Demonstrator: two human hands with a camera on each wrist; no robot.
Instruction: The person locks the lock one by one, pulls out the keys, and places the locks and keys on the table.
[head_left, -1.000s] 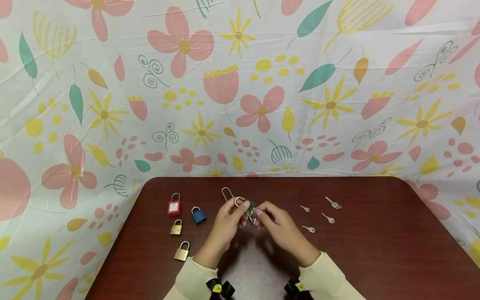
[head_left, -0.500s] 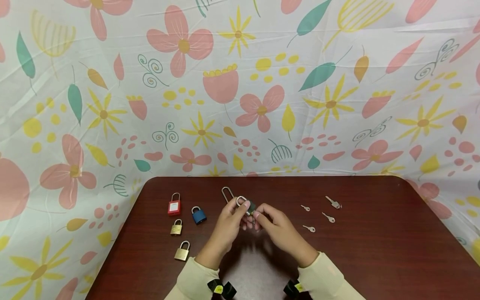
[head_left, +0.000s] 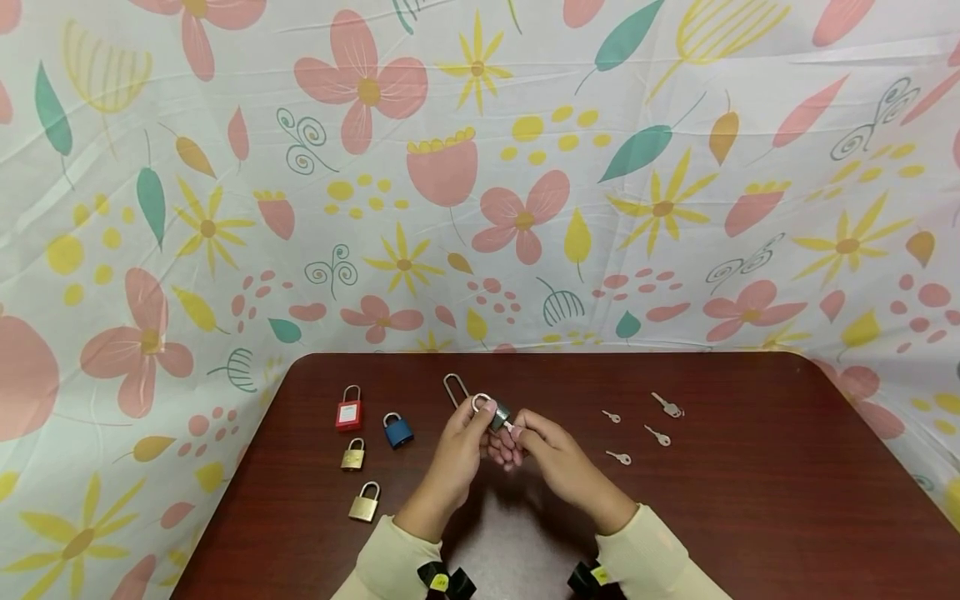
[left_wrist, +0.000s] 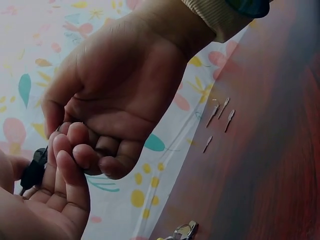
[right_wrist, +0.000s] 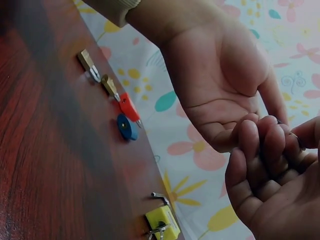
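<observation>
My left hand [head_left: 461, 437] holds a dark padlock [head_left: 499, 415] in the head view, thumb across its front, shackle pointing up and left. At the padlock's lower end, my right hand [head_left: 562, 458] pinches a small silvery key [head_left: 509, 427]. The key points into the padlock's base; how deep it sits is hidden. In the left wrist view the dark padlock [left_wrist: 34, 167] shows beside the left fingers. Fingers cover most of it in the right wrist view. Behind the left hand lies a yellow padlock [right_wrist: 162, 222] with a key ring; only its long shackle [head_left: 454, 389] shows from the head.
On the table's left lie a red padlock [head_left: 348, 413], a blue padlock [head_left: 397, 431], a small brass padlock [head_left: 352, 457] and a larger brass padlock [head_left: 363, 507]. Several loose keys [head_left: 657, 436] lie to the right. A flowered cloth [head_left: 525, 208] hangs behind the table.
The padlock has turned in the left hand, its base now facing the right fingers. The key, lower before, now lines up with the base. Things on the table have stayed put.
</observation>
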